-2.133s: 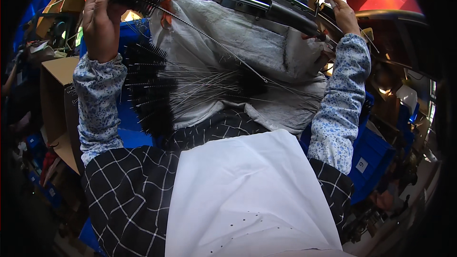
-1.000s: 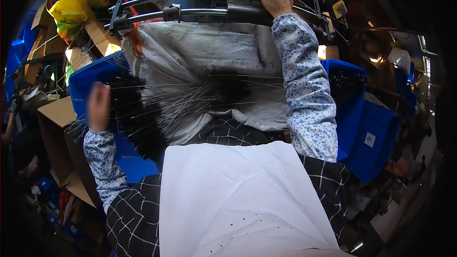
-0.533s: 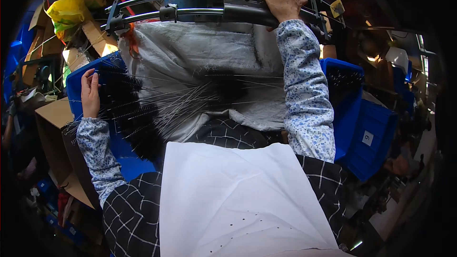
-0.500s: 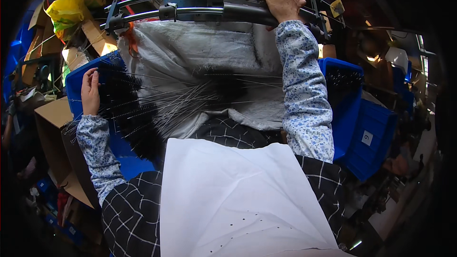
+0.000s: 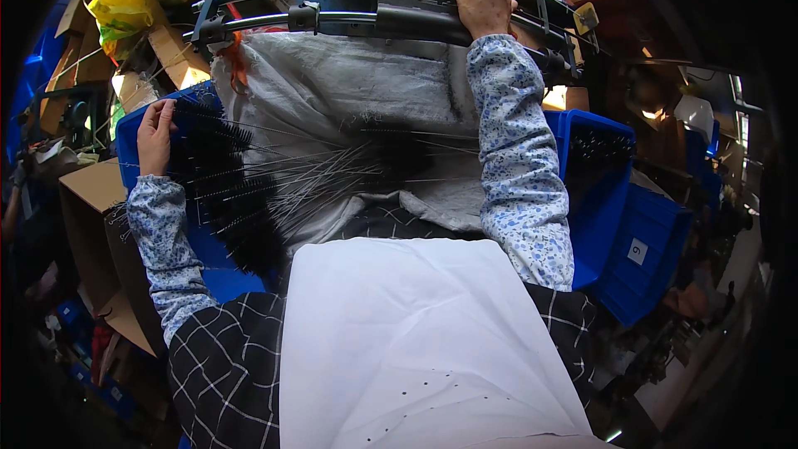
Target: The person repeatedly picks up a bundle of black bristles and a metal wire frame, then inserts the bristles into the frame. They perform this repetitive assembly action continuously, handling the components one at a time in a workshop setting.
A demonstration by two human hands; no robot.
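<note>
My left hand [image 5: 155,140], down from the bars [image 5: 345,17] since 2.1 s ago, is just beside the brushes [image 5: 249,233], centre-left, hence within reach; fingers narrow, hold unclear. My right hand [image 5: 485,2]: at the bars, upper centre, grip hidden

Your sleeves [image 5: 522,158] are white, printed in blue; your garment [image 5: 233,357] is black, crossed by white lines. The brushes [image 5: 241,229] are black with silvery wire stems [image 5: 328,170], the sacking [image 5: 366,75] greyish-white, the bin [image 5: 657,233] blue, the tie [image 5: 238,66] orange, perhaps reddish.
</note>
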